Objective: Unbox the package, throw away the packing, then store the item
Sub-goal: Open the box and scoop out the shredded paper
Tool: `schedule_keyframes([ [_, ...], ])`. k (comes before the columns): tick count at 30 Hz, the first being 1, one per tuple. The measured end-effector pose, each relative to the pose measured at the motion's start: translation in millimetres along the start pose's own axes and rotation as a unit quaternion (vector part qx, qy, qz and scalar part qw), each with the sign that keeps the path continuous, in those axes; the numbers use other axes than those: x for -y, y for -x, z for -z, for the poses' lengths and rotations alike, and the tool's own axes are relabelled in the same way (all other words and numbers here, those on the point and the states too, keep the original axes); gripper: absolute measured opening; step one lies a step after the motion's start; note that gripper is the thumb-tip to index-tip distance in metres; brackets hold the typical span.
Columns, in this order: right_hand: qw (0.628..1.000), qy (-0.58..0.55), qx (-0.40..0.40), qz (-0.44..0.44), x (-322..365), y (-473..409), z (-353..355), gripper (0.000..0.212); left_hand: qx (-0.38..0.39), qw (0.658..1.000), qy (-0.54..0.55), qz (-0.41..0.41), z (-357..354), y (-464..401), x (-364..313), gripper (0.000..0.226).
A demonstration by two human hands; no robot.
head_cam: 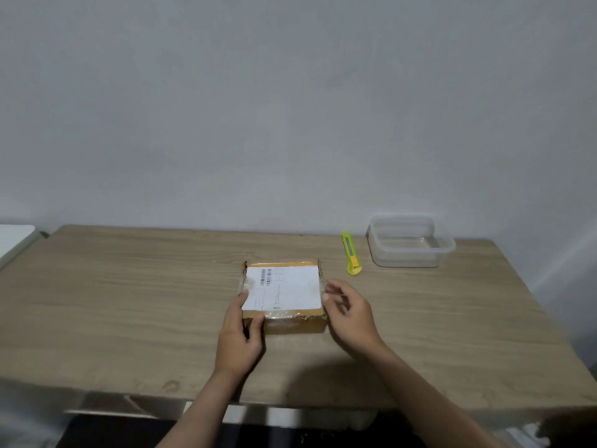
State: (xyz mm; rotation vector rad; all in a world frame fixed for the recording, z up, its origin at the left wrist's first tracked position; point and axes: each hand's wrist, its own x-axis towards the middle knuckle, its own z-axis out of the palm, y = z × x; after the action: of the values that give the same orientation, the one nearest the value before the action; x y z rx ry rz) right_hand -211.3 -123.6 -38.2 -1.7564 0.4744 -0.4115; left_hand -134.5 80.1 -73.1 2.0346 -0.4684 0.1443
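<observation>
A flat brown cardboard package [284, 295] with a white shipping label and clear tape lies in the middle of the wooden table [129, 302]. My left hand [240, 334] grips its near left corner, thumb on the front edge and fingers along the left side. At the package's right edge my right hand [350, 313] hovers with fingers loosely curled; whether it touches the box is unclear. A green and yellow utility knife [351, 253] lies beyond the package to the right.
A clear plastic container [410, 240] without a lid stands at the table's back right, next to the knife. A white surface [16, 240] adjoins the table's far left corner. A grey wall rises behind the table.
</observation>
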Motion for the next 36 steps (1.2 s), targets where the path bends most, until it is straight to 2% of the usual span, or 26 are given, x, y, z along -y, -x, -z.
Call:
schedule_keyframes([
  [2, 0.997, 0.045, 0.044, 0.032, -0.6, 13.4, -2.4, 0.039, 0.017, 1.0, -0.005, 0.024, 4.0, -3.1, 0.0, 0.048],
  [4, 0.993, 0.085, 0.057, 0.051, 1.2, 21.9, -3.7, 0.046, 0.042, 0.998, -0.005, 0.037, 10.4, -5.4, -0.1, 0.05],
  [8, 0.995, 0.074, 0.004, 0.061, 3.5, 35.0, -0.5, 0.043, 0.094, 0.994, 0.027, 0.04, 25.9, 4.2, -5.3, 0.065],
  [13, 0.994, 0.07, -0.011, 0.081, 2.0, 66.7, 8.6, 0.032, 0.13, 0.988, 0.055, 0.054, 36.5, 25.3, -8.3, 0.092],
  [16, 0.994, 0.056, -0.032, 0.089, 1.2, 81.3, 11.4, 0.025, 0.146, 0.986, 0.061, 0.047, 37.4, 35.8, -10.0, 0.083],
  [20, 0.989, 0.036, -0.071, 0.123, 8.4, 87.5, 10.7, 0.024, 0.129, 0.988, 0.064, 0.059, 36.6, 44.2, -11.9, 0.076],
  [29, 0.983, 0.011, -0.095, 0.158, 20.3, 84.3, 12.2, 0.027, 0.144, 0.985, 0.072, 0.062, 39.6, 49.7, -13.8, 0.067],
  [31, 0.983, -0.018, -0.103, 0.151, 22.5, 78.6, 10.4, 0.027, 0.145, 0.983, 0.08, 0.073, 41.4, 50.2, -14.4, 0.069],
  [34, 0.982, -0.076, -0.115, 0.127, 29.8, 64.2, 9.5, 0.039, 0.163, 0.979, 0.085, 0.085, 43.4, 49.5, -12.7, 0.078],
  [36, 0.983, -0.064, -0.114, 0.128, 34.6, 54.0, 10.1, 0.043, 0.172, 0.976, 0.088, 0.096, 45.9, 49.5, -13.4, 0.084],
])
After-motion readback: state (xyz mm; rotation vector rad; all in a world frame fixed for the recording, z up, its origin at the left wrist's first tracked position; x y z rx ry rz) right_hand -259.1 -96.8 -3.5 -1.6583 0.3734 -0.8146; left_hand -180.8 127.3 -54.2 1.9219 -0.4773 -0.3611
